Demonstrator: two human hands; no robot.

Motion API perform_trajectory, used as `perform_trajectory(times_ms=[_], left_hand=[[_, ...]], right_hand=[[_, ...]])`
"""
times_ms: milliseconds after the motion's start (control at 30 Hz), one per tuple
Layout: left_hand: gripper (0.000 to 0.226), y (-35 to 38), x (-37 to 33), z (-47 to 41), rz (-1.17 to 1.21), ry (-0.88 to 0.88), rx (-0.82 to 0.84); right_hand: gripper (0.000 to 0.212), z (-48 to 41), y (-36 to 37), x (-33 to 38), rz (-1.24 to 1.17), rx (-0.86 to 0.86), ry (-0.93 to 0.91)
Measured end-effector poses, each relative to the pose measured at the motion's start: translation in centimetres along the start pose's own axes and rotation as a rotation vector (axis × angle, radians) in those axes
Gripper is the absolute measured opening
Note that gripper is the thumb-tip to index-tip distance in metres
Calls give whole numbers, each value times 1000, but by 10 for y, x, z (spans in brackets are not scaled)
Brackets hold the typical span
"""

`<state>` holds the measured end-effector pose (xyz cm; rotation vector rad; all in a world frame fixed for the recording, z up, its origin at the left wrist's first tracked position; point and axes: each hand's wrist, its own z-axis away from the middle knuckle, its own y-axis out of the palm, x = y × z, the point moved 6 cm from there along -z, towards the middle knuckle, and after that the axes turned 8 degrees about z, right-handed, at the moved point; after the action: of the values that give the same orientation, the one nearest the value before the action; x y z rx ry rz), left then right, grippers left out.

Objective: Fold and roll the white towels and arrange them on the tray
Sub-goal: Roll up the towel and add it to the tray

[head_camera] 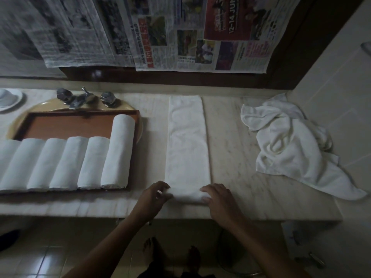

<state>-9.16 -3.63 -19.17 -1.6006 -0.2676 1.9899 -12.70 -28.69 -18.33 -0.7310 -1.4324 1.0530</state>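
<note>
A white towel folded into a long strip (pixel 187 141) lies on the marble counter, running away from me. Its near end is curled into a small roll (pixel 187 195). My left hand (pixel 155 194) grips the roll's left end and my right hand (pixel 217 196) grips its right end. To the left, a brown wooden tray (pixel 66 122) sits over the sink and carries several rolled white towels (pixel 118 151) side by side. A crumpled heap of white towels (pixel 289 141) lies at the right of the counter.
Chrome taps (pixel 84 98) stand behind the tray. A white dish (pixel 9 99) sits at the far left. Newspaper sheets (pixel 180 33) hang on the wall behind. The counter's front edge (pixel 100 205) runs just below my hands, with tiled floor and my feet beneath.
</note>
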Motion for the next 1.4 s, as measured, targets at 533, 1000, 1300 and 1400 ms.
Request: perform_trajectory(times_ms=[533, 1000, 1300, 1400], left_hand=[[57, 40, -33, -1, -584, 297, -188], [55, 38, -16, -19, -640, 351, 116], [39, 14, -3, -2, -275, 273, 88], [40, 6, -1, -5, -103, 123, 48]], right_hand=[[74, -8, 42, 28, 319, 17, -80], [57, -29, 8, 16, 204, 223, -2], [52, -14, 2, 8, 176, 241, -46], [53, -15, -11, 8, 108, 238, 46]])
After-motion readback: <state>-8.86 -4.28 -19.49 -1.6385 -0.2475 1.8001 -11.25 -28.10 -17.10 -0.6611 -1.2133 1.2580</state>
